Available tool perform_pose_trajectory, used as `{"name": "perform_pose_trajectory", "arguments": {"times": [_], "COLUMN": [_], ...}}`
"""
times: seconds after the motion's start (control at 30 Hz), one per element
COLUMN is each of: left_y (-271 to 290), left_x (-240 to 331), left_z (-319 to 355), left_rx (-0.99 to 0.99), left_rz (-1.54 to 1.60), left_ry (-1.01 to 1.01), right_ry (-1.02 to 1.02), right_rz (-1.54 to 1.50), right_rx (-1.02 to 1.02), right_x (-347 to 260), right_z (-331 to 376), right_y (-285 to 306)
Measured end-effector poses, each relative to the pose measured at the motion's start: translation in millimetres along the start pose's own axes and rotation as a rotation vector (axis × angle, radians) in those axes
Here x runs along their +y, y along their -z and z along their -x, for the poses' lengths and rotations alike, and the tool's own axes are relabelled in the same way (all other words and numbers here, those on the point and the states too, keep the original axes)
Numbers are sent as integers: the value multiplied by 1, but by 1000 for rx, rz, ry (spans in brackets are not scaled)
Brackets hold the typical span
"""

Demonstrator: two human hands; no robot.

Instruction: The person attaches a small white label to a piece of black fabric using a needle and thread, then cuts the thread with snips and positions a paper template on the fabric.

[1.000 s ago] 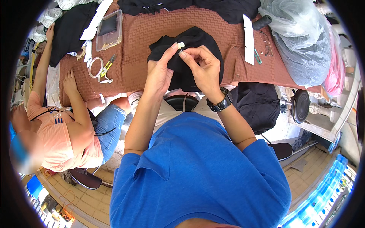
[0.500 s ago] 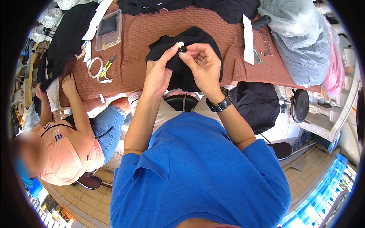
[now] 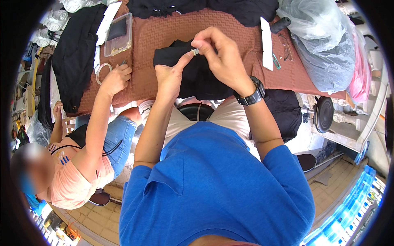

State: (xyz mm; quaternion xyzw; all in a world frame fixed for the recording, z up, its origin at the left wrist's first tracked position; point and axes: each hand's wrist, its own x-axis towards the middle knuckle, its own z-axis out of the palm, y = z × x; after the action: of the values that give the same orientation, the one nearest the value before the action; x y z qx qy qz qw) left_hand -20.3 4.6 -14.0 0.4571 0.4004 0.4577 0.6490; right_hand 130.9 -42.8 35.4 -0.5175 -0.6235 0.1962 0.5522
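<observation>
black cloth (image 3: pixel 203 78) is laid at the middle of the table's (image 3: pixel 143 33) near edge; a small pale piece (image 3: pixel 196 51) is pinched by the left hand (image 3: pixel 168 80). the right hand's (image 3: pixel 225 53) fingertips are drawn narrow beside it; whether anything is held cannot be told.

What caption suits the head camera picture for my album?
Left hand pinches a small pale piece over black cloth, right hand close by.

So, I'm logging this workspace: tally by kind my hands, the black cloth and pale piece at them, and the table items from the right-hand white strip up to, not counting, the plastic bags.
Hands: 2, left hand, right hand
Black cloth: 1
Small pale piece: 1
White strip: 1
Black spool: 1
Eyeglasses: 1
Small teal item: 1
Total: 8
</observation>
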Motion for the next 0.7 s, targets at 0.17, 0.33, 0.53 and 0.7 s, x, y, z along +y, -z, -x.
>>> {"name": "perform_pose_trajectory", "arguments": {"times": [0.17,0.33,0.53,0.7], "left_y": [8,17,15,8], "left_x": [-16,-24,3,16], "left_z": [-13,-21,-14,-6], "left_rx": [123,239,-48,-109], "left_rz": [-240,-347,376,445], "left_ry": [-178,-85,275,298], "right_ry": [-19,-82,-265,-289], "right_rz": [-349,-665,-463,-325], "right_rx": [116,106,66,224], "right_x": [-42,-64,-29,6], "right_z": [-4,20,38,43], "right_y": [10,8,-21,-36]}}
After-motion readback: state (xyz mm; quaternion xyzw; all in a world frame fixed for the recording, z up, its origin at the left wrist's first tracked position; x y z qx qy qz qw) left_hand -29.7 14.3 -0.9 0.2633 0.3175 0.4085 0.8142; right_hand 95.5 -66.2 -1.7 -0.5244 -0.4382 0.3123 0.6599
